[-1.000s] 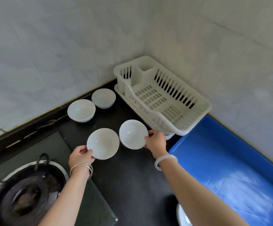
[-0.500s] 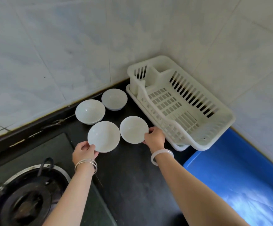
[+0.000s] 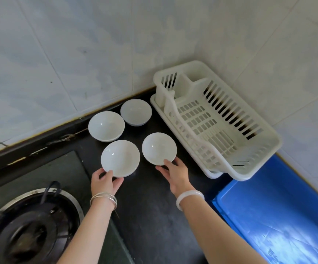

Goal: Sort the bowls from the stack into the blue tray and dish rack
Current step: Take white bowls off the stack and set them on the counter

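Note:
Four white bowls sit open side up on the black counter. The far left bowl (image 3: 106, 126) and far right bowl (image 3: 136, 112) stand by the wall, untouched. My left hand (image 3: 104, 181) grips the near rim of the near left bowl (image 3: 120, 158), thumb over the edge. The near rim of the near right bowl (image 3: 159, 148) is pinched by my right hand (image 3: 176, 173), with the other fingers spread. The white dish rack (image 3: 257, 164) stands to the right with nothing in it. Only wrinkled clear film shows in the blue tray (image 3: 279, 212) at the lower right.
A gas stove burner with a black pan support (image 3: 26, 231) fills the lower left, on a glass hob. Tiled walls (image 3: 78, 54) meet in the corner behind the rack. Bracelets ring both wrists.
Both hands have carried their bowls away from me, down beside the two far bowls. The right hand has slid from the bowl's right side to its near rim.

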A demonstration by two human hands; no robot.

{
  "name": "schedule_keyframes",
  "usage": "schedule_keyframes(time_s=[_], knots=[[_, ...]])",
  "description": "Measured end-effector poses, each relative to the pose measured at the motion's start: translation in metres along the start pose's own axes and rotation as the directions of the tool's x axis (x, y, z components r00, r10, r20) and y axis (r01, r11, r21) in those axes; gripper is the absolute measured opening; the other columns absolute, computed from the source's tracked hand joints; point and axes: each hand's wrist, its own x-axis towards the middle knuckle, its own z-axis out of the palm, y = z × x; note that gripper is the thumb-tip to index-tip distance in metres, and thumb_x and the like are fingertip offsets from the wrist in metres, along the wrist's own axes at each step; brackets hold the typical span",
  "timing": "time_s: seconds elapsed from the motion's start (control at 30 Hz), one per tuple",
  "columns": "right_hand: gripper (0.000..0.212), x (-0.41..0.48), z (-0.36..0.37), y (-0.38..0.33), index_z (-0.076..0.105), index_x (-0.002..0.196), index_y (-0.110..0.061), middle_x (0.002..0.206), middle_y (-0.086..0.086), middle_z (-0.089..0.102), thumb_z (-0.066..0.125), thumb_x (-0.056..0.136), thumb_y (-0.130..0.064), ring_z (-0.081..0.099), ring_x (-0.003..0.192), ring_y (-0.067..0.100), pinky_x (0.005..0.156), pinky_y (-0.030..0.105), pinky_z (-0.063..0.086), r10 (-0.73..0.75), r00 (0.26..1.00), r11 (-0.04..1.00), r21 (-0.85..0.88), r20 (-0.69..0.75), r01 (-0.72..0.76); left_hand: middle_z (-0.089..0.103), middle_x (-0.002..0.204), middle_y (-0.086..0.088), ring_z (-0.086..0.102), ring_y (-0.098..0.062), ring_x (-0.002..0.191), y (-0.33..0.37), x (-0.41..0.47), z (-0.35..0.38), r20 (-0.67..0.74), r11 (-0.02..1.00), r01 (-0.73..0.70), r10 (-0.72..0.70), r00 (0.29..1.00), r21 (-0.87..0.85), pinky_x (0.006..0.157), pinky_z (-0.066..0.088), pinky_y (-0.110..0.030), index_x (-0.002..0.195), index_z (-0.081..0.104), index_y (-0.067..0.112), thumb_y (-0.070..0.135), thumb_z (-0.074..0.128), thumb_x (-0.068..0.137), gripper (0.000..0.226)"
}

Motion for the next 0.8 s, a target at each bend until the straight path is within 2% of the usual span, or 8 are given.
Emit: schedule_keyframes(time_s=[0.2, 0.4, 0.57, 0.7, 0.8], knots=[[0.054, 0.003, 0.018, -0.01, 0.043, 0.139, -0.012, 0.13, 0.015, 0.055, 0.061, 0.088, -0.003, 0.069, 0.091, 0.026, 0.06, 0.022, 0.059, -0.014, 1.0, 1.0, 0.0, 0.022, 0.014, 0.054, 0.105, -0.005, 0.065, -0.036, 0.096, 0.001, -0.002, 0.008, -0.001, 1.0, 0.003, -0.003, 1.0, -0.02, 0.074, 0.053, -0.034, 0.113, 0.051, 0.016, 0.003, 0.057, 0.086, 0.03], [0.052, 0.009, 0.031, -0.015, 0.045, 0.138, -0.01, 0.128, 0.015, 0.057, 0.06, 0.089, -0.003, 0.069, 0.085, 0.023, 0.062, 0.022, 0.059, -0.032, 0.999, 0.999, -0.029, 0.032, 0.033, 0.056, 0.09, 0.003, 0.066, -0.032, 0.092, 0.0, -0.003, 0.008, 0.005, 0.999, -0.01, 0.01, 1.0, -0.037, 0.071, 0.053, -0.032, 0.109, 0.051, 0.018, 0.005, 0.056, 0.087, 0.026], [0.053, 0.01, 0.038, -0.021, 0.043, 0.139, -0.014, 0.131, 0.013, 0.056, 0.059, 0.09, -0.004, 0.068, 0.087, 0.02, 0.076, 0.027, 0.058, -0.01, 0.998, 0.998, -0.053, 0.061, 0.014, 0.057, 0.1, -0.002, 0.066, -0.033, 0.092, -0.001, -0.001, 0.008, 0.001, 1.0, -0.023, 0.023, 1.0, -0.019, 0.068, 0.053, -0.031, 0.112, 0.051, 0.017, 0.007, 0.056, 0.087, 0.027], [0.054, 0.008, 0.036, -0.022, 0.04, 0.141, -0.016, 0.133, 0.012, 0.055, 0.058, 0.091, -0.008, 0.067, 0.092, 0.02, 0.078, 0.029, 0.056, 0.005, 0.996, 0.994, -0.112, 0.085, 0.005, 0.057, 0.098, -0.001, 0.066, -0.032, 0.092, -0.003, 0.003, 0.007, 0.007, 0.999, -0.034, 0.034, 0.999, -0.028, 0.065, 0.053, -0.029, 0.109, 0.05, 0.017, 0.006, 0.055, 0.087, 0.025], [0.055, 0.006, 0.034, -0.023, 0.035, 0.144, -0.019, 0.137, 0.011, 0.052, 0.056, 0.094, -0.017, 0.065, 0.096, 0.021, 0.08, 0.03, 0.055, 0.002, 0.995, 0.979, -0.203, 0.099, 0.018, 0.059, 0.108, -0.007, 0.065, -0.03, 0.093, -0.004, 0.004, 0.008, 0.014, 0.998, -0.061, 0.06, 0.998, 0.011, 0.071, 0.054, -0.032, 0.111, 0.05, 0.015, 0.005, 0.053, 0.088, 0.025]])
